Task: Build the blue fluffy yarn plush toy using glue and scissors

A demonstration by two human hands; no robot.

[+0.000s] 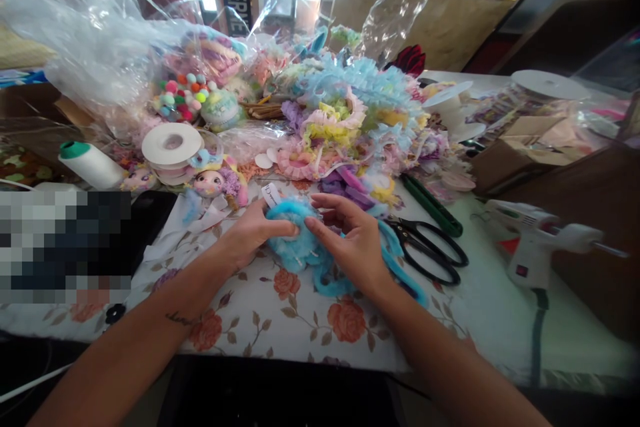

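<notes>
A fluffy light-blue piece (295,250) with a small white tag (271,195) is between my hands, above the flowered tablecloth (250,320). My left hand (255,230) grips its left side, the thumb lying across the front. On the right, my right hand (350,233) has its thumb and fingers on the same piece, pinching near its upper right part. A blue fuzzy strip (400,270) trails below and behind my right hand toward the scissors. Part of the piece is hidden behind my fingers.
Black scissors (435,250) and a green cutter (433,205) lie right of my hands. Farther right is a white glue gun (535,240). Ruffled trims (350,87), a white spool (171,145), a doll head (213,181) and plastic bags (100,33) crowd the back. A thread cone (90,163) lies left.
</notes>
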